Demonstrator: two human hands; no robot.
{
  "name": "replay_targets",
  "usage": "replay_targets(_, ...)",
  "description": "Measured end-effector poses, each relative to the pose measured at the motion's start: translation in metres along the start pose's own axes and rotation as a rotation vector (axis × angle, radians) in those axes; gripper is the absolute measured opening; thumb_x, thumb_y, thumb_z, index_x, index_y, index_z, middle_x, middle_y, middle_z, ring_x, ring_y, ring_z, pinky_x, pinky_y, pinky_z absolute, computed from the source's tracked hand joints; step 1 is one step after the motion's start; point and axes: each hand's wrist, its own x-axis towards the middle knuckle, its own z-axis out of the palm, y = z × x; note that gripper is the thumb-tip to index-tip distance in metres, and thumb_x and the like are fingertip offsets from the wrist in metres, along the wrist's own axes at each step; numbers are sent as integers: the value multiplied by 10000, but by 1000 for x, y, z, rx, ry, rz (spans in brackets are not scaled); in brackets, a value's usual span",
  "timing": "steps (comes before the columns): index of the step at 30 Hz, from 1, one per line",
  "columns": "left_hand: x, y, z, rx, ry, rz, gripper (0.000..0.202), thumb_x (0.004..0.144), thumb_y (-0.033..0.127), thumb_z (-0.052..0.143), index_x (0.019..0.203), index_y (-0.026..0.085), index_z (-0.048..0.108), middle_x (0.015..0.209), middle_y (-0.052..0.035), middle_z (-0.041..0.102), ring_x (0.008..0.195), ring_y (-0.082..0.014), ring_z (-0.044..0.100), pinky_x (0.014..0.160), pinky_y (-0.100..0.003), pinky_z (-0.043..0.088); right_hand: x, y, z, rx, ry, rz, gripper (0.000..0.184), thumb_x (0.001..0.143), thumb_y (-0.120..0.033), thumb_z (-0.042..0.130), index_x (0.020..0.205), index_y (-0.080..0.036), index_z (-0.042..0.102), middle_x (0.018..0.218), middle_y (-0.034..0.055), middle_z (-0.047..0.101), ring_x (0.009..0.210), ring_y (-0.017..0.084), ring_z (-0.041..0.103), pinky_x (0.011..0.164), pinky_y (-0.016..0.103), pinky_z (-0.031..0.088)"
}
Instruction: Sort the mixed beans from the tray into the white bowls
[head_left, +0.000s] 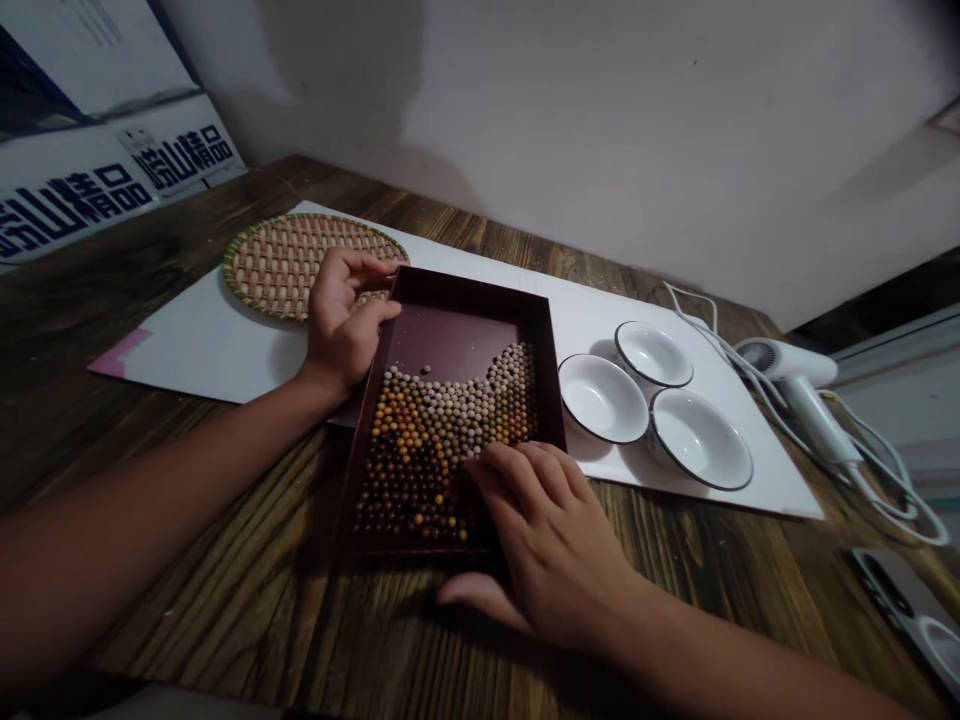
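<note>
A dark red rectangular tray (453, 336) with raised walls lies in front of me, its near end over the bare wood. Small round beads (450, 425) in cream, olive, yellow and dark brown crowd its near part; the far part of its floor is mostly bare. My left hand (346, 325) grips the tray's far left corner, thumb over the rim. At the near right corner, my right hand (551, 530) lies over the wall with its fingers inside by the beads and its thumb outside; the fingertips are partly hidden.
Three white bowls (604, 398) with dark rims stand right of the tray on a white board (480, 265). A round woven mat (277, 265) lies at the left. Farther right are a white hair dryer (799, 385) with its cord and a phone (911, 610). Printed boxes (112, 185) stand back left.
</note>
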Motion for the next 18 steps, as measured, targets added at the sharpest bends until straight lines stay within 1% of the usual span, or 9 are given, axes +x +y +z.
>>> replay_targets(4, 0, -1, 0, 1, -4, 0, 361, 609, 108, 679, 932, 238, 585, 1050, -57, 755, 1042, -260, 705, 1004, -461, 525, 2, 0, -1, -8, 14, -12, 889, 963, -831, 351, 1252, -62, 691, 1257, 171, 689, 1146, 290, 533, 1081, 437, 433)
replay_targets(8, 0, -2, -1, -1, 0, 4, 357, 617, 96, 680, 935, 230, 590, 1059, -68, 755, 1048, -267, 703, 1008, -467, 516, 2, 0, 0, -8, 44, -11, 849, 973, -820, 353, 1191, -83, 715, 1257, 170, 694, 1150, 294, 543, 1070, 441, 440)
replay_targets(10, 0, -2, -1, -5, 0, 0, 361, 615, 94, 680, 939, 229, 596, 1059, -69, 756, 1041, -265, 705, 1003, -465, 519, 2, 0, 0, -7, 49, -11, 860, 975, -818, 353, 1221, -73, 705, 1261, 174, 692, 1155, 298, 543, 1071, 446, 440)
replay_targets(14, 0, -1, 0, 5, -9, 4, 372, 609, 112, 680, 943, 243, 582, 1059, -50, 759, 1022, -253, 704, 991, -458, 533, 1, 0, 0, -4, 18, -3, 887, 967, -827, 357, 1295, -67, 677, 1284, 176, 683, 1161, 300, 542, 1074, 454, 440)
replay_targets(18, 0, -1, 0, 11, -8, -8, 361, 611, 116, 679, 933, 247, 580, 1060, -45, 763, 1042, -262, 705, 1009, -472, 524, 1, 0, 1, -6, 11, 2, 859, 952, -839, 370, 1234, -99, 703, 1287, 173, 680, 1163, 303, 543, 1056, 464, 455)
